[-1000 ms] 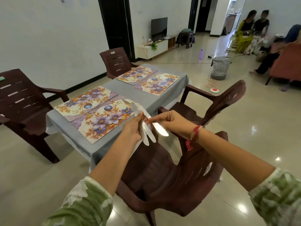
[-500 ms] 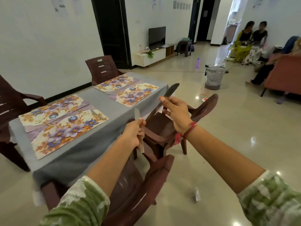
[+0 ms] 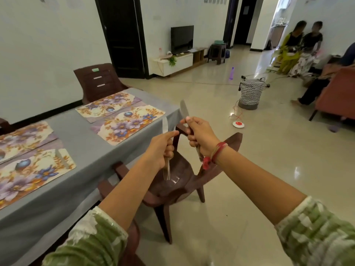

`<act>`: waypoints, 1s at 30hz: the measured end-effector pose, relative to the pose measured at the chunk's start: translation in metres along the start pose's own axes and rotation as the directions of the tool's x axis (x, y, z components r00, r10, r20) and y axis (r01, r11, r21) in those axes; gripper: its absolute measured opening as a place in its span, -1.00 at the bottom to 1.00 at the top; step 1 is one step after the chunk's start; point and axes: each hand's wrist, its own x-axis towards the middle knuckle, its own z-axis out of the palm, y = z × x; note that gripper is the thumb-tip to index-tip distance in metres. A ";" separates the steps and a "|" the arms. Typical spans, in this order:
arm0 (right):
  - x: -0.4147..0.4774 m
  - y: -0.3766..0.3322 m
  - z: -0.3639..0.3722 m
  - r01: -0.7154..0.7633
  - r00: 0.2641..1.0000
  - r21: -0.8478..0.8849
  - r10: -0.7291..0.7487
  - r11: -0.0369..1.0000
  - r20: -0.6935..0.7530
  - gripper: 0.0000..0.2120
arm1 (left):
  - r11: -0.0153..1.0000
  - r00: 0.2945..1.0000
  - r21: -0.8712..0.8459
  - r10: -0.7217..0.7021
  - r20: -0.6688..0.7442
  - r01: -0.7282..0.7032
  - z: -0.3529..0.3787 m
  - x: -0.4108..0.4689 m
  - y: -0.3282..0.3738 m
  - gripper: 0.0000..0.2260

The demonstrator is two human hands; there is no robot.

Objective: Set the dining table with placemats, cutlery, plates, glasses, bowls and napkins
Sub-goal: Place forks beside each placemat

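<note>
Steel knives stand blade-up in both hands at the middle of the frame. The left hand [image 3: 160,148] has its fingers curled tightly round the left knife [image 3: 164,126], with the thumb stretched across the top. The right hand [image 3: 200,138] grips the right knife [image 3: 184,110], fingers wrapped round its handle. Both are held above a brown plastic chair [image 3: 172,181], just right of the grey-clothed table [image 3: 80,143]. Four floral placemats [image 3: 126,123] lie on the table at the left of the frame.

The right hand [image 3: 200,137] has pulled one pale, glossy table knife [image 3: 184,110] from the knives [image 3: 165,126] in the left hand [image 3: 160,150] and raised it blade-up; both hands now hover beside the desk's [image 3: 80,135] farther floral placemat [image 3: 128,124].
</note>
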 end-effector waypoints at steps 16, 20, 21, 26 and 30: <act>0.259 -0.046 -0.226 -0.191 0.908 -0.238 0.264 0.952 0.324 -0.72 | 0.994 0.973 -0.055 0.085 -0.214 -0.099 0.225 0.252 0.028 -0.90; 0.323 -0.061 -0.263 -0.201 0.873 -0.301 0.310 0.932 0.376 -0.78 | 0.986 0.931 -0.102 0.088 -0.353 -0.132 0.279 0.316 0.030 -0.87; 0.334 -0.060 -0.267 -0.204 0.866 -0.307 0.318 0.930 0.387 -0.79 | 0.984 0.918 -0.118 0.077 -0.390 -0.133 0.285 0.326 0.031 -0.88; 0.389 -0.039 -0.267 -0.323 0.784 -0.186 0.372 0.928 0.496 -0.77 | 0.987 0.852 -0.056 0.098 -0.515 -0.147 0.295 0.365 0.041 -0.91; 0.441 -0.012 -0.263 -0.364 0.710 -0.199 0.410 0.910 0.573 -0.84 | 0.990 0.755 -0.026 0.090 -0.650 -0.140 0.278 0.402 0.047 -0.87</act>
